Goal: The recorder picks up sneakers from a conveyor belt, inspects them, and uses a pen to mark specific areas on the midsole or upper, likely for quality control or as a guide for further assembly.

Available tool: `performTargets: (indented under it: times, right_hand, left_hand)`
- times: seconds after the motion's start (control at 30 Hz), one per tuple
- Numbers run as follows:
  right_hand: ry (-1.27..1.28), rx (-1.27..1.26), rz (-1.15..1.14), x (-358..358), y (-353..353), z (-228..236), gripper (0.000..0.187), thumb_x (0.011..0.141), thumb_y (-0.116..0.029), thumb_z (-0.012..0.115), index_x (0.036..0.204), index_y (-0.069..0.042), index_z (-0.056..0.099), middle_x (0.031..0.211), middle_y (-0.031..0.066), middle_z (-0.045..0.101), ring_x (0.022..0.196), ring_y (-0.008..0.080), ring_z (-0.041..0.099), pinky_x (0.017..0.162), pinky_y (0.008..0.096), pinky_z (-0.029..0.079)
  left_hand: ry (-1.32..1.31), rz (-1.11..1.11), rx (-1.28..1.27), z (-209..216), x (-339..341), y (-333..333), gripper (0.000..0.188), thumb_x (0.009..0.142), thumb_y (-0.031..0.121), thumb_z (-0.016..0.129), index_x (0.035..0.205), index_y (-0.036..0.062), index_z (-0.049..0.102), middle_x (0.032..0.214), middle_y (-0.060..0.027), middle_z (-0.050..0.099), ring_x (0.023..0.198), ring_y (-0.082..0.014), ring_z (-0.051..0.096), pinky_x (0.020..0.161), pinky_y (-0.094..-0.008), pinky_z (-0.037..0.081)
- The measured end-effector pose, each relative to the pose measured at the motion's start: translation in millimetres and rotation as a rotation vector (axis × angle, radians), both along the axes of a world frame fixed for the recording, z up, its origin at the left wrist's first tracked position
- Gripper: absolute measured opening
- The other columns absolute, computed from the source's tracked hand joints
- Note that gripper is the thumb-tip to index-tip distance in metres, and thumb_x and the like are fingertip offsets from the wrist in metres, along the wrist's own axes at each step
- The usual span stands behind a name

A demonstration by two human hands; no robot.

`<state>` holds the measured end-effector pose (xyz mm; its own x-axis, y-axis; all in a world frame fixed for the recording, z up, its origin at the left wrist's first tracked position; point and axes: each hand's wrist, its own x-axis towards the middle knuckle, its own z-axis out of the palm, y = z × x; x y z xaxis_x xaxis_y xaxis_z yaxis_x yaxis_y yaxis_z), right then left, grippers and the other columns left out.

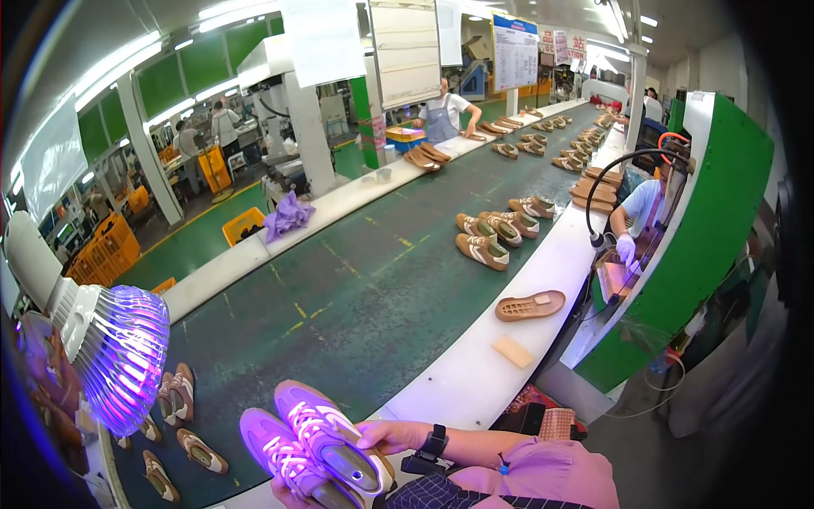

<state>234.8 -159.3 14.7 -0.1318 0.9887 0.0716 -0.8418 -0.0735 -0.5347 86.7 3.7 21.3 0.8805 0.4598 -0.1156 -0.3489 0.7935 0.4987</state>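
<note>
A pair of lace-up sneakers is held side by side above the belt's near edge, toes pointing away, lit purple. My right hand (391,436) grips the side of the right sneaker (315,413), thumb near its collar. At the lower edge, my left hand (287,493) shows only in part, against the outer side of the left sneaker (273,450); most of its fingers are hidden beneath. The shoe openings face up toward me. A lamp (119,356) with a ribbed clear head glows purple to the left of the pair.
Brown sneakers (203,450) sit on the green conveyor belt (356,297) at near left, and another group (483,250) farther off. A shoe sole (530,305) and a beige block (512,351) lie on the white ledge. Co-workers stand along both sides; a green machine (678,263) rises at right.
</note>
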Motion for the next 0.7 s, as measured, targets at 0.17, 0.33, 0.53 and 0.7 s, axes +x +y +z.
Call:
performTargets:
  times: [0.17,0.33,0.53,0.7]
  right_hand:
    - [0.04,-0.003,0.031,4.1,1.6,17.2,0.059,0.081,-0.019,0.065,0.129,0.003,0.04,0.121,0.0138,0.055,0.107,0.0195,0.057,0.098,0.034,0.043]
    - [0.061,-0.018,0.059,6.1,3.3,33.6,0.06,0.081,-0.018,0.065,0.13,0.003,0.039,0.121,0.0139,0.055,0.106,0.0201,0.057,0.097,0.0341,0.044]
    - [-0.035,-0.052,0.039,12.0,3.4,49.0,0.063,0.082,-0.023,0.064,0.132,0.003,0.037,0.126,0.0135,0.052,0.113,0.0209,0.053,0.101,0.0342,0.04]
    - [-0.025,0.012,-0.108,14.5,14.4,49.5,0.06,0.082,-0.022,0.062,0.13,0.005,0.039,0.126,0.014,0.052,0.114,0.0216,0.052,0.103,0.0349,0.038]
  left_hand:
    - [-0.056,0.043,0.007,5.6,-4.4,-7.0,0.059,0.077,0.033,0.055,0.123,-0.0009,0.043,0.115,-0.0169,0.054,0.106,-0.0324,0.054,0.097,-0.0433,0.042]
    - [-0.11,0.095,0.02,12.6,-6.7,-12.8,0.062,0.075,0.034,0.057,0.124,-0.0005,0.042,0.117,-0.0172,0.053,0.107,-0.0327,0.054,0.098,-0.0437,0.042]
    - [-0.158,0.177,0.029,18.3,-16.0,-18.3,0.065,0.073,0.034,0.058,0.126,-0.0001,0.041,0.118,-0.0175,0.053,0.108,-0.0331,0.054,0.099,-0.0442,0.041]
    - [-0.162,0.219,0.011,31.2,-30.2,-25.1,0.069,0.068,0.032,0.06,0.127,0.0011,0.04,0.119,-0.0167,0.052,0.11,-0.0332,0.053,0.1,-0.0447,0.041]
